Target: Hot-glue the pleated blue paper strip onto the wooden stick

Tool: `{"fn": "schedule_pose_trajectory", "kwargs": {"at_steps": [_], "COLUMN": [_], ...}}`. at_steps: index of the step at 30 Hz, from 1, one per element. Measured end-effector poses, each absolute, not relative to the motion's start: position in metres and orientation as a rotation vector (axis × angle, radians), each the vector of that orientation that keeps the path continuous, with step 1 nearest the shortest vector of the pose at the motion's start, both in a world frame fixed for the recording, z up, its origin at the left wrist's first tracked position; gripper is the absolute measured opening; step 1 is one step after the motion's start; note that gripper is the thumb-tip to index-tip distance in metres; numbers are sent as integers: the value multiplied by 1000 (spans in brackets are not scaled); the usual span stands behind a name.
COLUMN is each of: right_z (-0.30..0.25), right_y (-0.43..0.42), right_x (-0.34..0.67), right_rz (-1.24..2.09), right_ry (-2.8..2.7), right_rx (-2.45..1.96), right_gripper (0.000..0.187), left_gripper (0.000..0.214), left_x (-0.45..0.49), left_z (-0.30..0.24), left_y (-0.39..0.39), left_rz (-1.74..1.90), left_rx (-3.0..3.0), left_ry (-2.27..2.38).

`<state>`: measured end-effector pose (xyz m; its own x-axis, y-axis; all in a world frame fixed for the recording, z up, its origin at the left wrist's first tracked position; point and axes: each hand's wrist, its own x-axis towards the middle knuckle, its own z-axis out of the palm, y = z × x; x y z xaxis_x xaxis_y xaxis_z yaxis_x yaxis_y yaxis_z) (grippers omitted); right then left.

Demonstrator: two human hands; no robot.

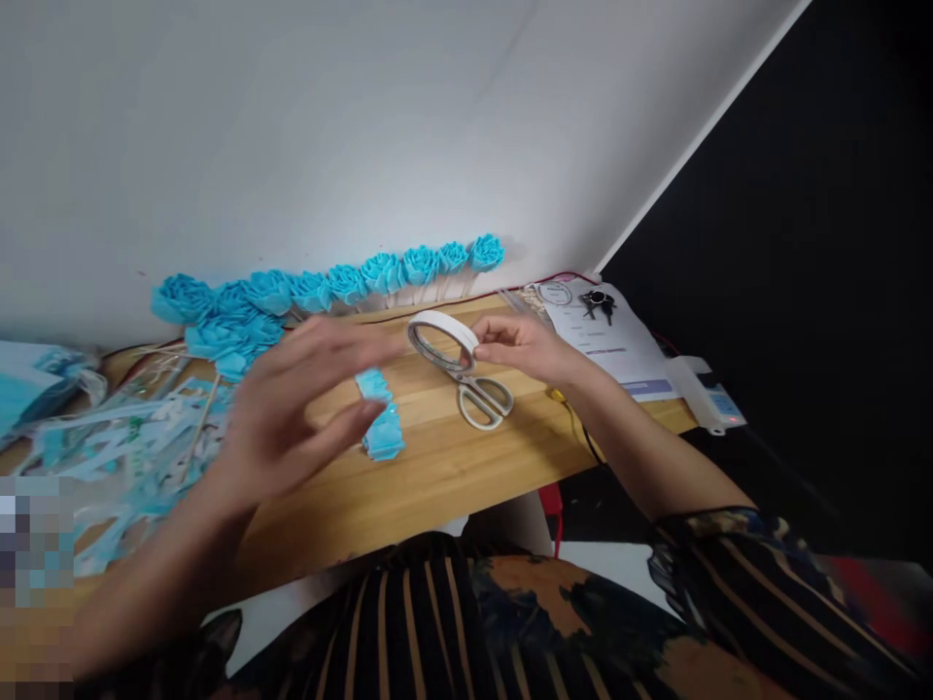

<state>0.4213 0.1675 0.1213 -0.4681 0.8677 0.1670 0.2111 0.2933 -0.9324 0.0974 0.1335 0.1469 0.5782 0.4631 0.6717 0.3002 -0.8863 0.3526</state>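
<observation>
My right hand (516,345) pinches a roll of white tape (446,331) by its right edge, holding it tilted over the table. Slightly blurred, my left hand (298,403) hovers to the left of the roll, fingers and thumb apart, with nothing in it. Just beyond its thumb lies a strip of pleated blue material (382,428) on the wood. Below the roll rests a pair of scissors (485,401) with pale grey handles; the roll hides their blades.
Blue handmade flowers (346,282) on thin sticks lean along the wall. Plastic bags and scraps (138,437) cover the table's left side. At the right are a printed sheet (604,340), keys (599,305) and a white power strip (700,389). The wooden table's (437,476) front edge is near my body.
</observation>
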Motion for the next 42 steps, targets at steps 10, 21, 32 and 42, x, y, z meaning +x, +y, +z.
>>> {"fn": "schedule_pose_trajectory", "kwargs": {"at_steps": [10, 21, 32, 42], "right_z": [133, 138, 141, 147], "right_y": [130, 124, 129, 128], "right_x": [406, 405, 410, 407], "right_rz": [162, 7, 142, 151], "right_ry": [-2467, -2646, -2683, -2681], "right_rx": [-913, -853, -824, -806], "right_gripper": [19, 23, 24, 24], "left_gripper": [23, 21, 26, 32], "left_x": [141, 149, 152, 147], "left_z": [120, 130, 122, 120], "left_y": [175, 174, 180, 177], "left_rz": [1021, 601, 454, 578], "left_rx": [2560, 2616, 2340, 2252], "left_ry": [416, 438, 401, 385]}}
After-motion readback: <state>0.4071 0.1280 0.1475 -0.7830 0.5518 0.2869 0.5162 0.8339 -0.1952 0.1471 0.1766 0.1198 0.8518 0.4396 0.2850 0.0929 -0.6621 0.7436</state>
